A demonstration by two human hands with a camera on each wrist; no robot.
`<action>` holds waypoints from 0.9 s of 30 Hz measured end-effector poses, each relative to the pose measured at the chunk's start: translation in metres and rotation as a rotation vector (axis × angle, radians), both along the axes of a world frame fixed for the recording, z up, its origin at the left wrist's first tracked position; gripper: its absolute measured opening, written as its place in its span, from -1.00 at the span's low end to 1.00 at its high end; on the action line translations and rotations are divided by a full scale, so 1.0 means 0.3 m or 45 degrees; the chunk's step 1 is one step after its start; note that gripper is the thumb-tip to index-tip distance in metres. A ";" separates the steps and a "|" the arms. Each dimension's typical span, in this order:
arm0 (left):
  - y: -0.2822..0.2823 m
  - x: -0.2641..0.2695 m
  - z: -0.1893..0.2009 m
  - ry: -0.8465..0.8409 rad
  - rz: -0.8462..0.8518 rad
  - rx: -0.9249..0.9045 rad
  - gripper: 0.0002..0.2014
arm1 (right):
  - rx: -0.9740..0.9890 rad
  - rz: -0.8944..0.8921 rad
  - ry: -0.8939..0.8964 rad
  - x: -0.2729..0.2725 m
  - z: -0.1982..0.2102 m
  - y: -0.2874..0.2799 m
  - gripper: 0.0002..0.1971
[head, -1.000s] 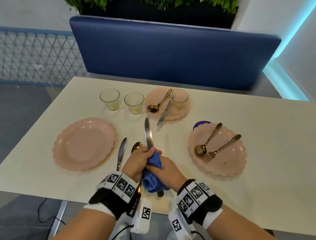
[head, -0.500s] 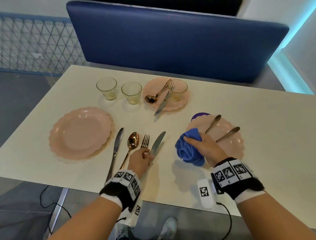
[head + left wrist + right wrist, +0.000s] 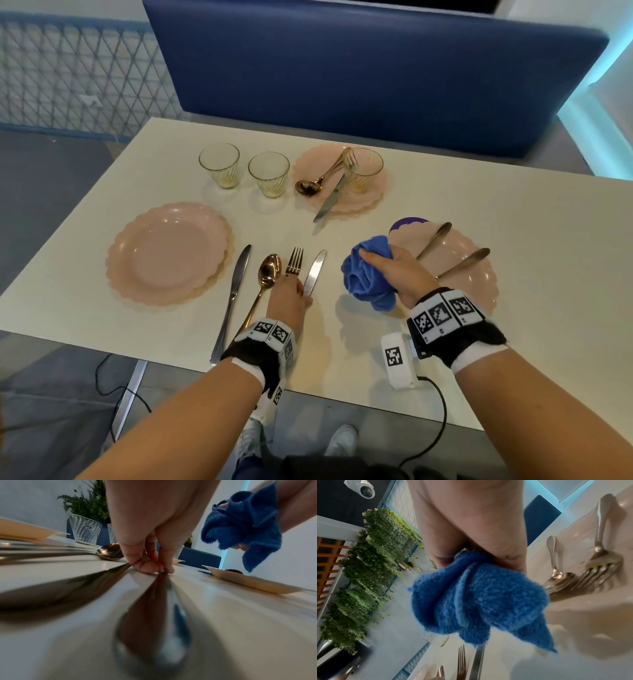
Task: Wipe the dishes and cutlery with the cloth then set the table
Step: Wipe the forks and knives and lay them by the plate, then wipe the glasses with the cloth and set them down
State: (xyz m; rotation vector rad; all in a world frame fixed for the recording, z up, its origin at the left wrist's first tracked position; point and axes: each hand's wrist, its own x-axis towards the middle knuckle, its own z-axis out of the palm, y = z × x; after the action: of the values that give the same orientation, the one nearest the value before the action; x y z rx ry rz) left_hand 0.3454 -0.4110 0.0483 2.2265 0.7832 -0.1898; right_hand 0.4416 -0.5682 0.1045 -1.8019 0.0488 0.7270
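My left hand [image 3: 305, 294] is low on the table and pinches the handle of a silver knife [image 3: 317, 270] lying just right of a fork [image 3: 294, 260]; the left wrist view shows thumb and finger [image 3: 169, 569] at the handle. A gold spoon [image 3: 269, 270] and a second knife [image 3: 236, 284] lie further left, beside a pink plate [image 3: 168, 253]. My right hand [image 3: 380, 263] grips a bunched blue cloth [image 3: 366, 277] above the near edge of the right pink plate [image 3: 472, 284], which carries a spoon [image 3: 559, 580] and a fork [image 3: 604, 566].
Two empty glasses [image 3: 219, 164] [image 3: 269, 173] stand at the back. Behind them to the right, a third pink plate [image 3: 370, 202] holds a glass [image 3: 364, 168], spoon, fork and knife. A purple disc [image 3: 406, 222] peeks from under the right plate. A blue bench backs the table.
One second ago both hands held the knife upright in the cloth. My left hand has since laid it flat beside the fork, and my right hand carried the cloth right, over the plate.
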 end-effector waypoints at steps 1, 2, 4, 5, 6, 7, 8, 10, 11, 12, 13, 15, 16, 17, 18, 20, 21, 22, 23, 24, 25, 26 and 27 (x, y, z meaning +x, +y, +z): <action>0.007 -0.002 -0.002 -0.022 0.009 0.006 -0.80 | 0.001 0.000 0.004 0.001 0.005 0.005 -0.61; 0.017 0.000 0.008 -0.062 0.036 -0.006 -0.81 | 0.013 -0.010 0.009 0.004 0.005 0.011 -0.65; 0.067 0.024 0.038 -0.168 0.109 -0.007 -0.82 | 0.069 -0.040 0.047 0.013 0.009 0.028 -0.74; 0.107 0.046 0.058 -0.225 0.141 0.029 -0.80 | 0.117 -0.068 0.107 0.015 0.013 0.039 -0.76; 0.154 0.069 0.081 -0.282 0.177 0.065 -0.76 | 0.177 -0.103 0.175 0.014 0.018 0.050 -0.74; 0.211 0.096 0.103 -0.329 0.224 0.084 -0.73 | 0.237 -0.129 0.245 0.015 0.017 0.060 -0.71; 0.271 0.126 0.128 -0.370 0.266 0.095 -0.69 | 0.309 -0.150 0.298 0.017 0.015 0.068 -0.67; 0.403 0.190 0.161 -0.414 0.304 0.139 -0.61 | 0.469 -0.193 0.400 0.026 0.014 0.081 -0.58; 0.474 0.228 0.166 -0.425 0.305 0.179 -0.54 | 0.547 -0.213 0.450 0.028 0.021 0.087 -0.56; 0.541 0.265 0.172 -0.427 0.299 0.232 -0.46 | 0.631 -0.213 0.495 0.023 0.033 0.093 -0.56; 0.605 0.305 0.173 -0.405 0.290 0.302 -0.36 | 0.722 -0.224 0.520 0.024 0.035 0.101 -0.52; 0.716 0.383 0.171 -0.281 0.263 0.440 -0.15 | 0.914 -0.220 0.551 0.025 0.033 0.118 -0.24; 0.764 0.420 0.170 -0.191 0.244 0.470 -0.04 | 0.986 -0.234 0.565 0.034 0.030 0.136 -0.12; 0.786 0.442 0.167 -0.106 0.206 0.501 0.05 | 1.066 -0.237 0.589 0.032 0.045 0.155 -0.15; 0.817 0.473 0.162 -0.040 0.144 0.514 0.13 | 1.179 -0.225 0.582 0.038 0.056 0.190 -0.30; 0.869 0.527 0.143 0.027 0.016 0.481 0.23 | 1.221 -0.266 0.544 0.060 0.048 0.258 -0.41; 0.890 0.548 0.127 0.032 -0.035 0.439 0.25 | 1.166 -0.327 0.539 0.065 0.055 0.287 -0.36; 0.909 0.564 0.109 0.012 -0.070 0.374 0.25 | 1.182 -0.292 0.530 0.061 0.064 0.323 -0.37; 0.924 0.574 0.094 -0.034 -0.083 0.283 0.24 | 1.187 -0.243 0.573 0.064 0.066 0.354 -0.40; 0.935 0.578 0.082 -0.101 -0.077 0.194 0.23 | 1.065 -0.279 0.561 0.066 0.075 0.379 -0.44; 0.940 0.575 0.076 -0.174 -0.068 0.138 0.22 | 0.830 -0.368 0.427 0.071 0.064 0.408 -0.49; 0.941 0.567 0.076 -0.251 -0.070 0.117 0.21 | 0.690 -0.436 0.329 0.075 0.062 0.434 -0.55; 0.937 0.552 0.084 -0.326 -0.081 0.122 0.19 | 0.636 -0.432 0.258 0.078 0.075 0.472 -0.64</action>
State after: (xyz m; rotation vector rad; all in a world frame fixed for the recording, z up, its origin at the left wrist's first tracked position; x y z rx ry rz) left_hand 0.5111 -0.1298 0.0734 2.3086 0.5933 0.1037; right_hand 0.4651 -0.4266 0.1269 -1.2015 0.2769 0.6084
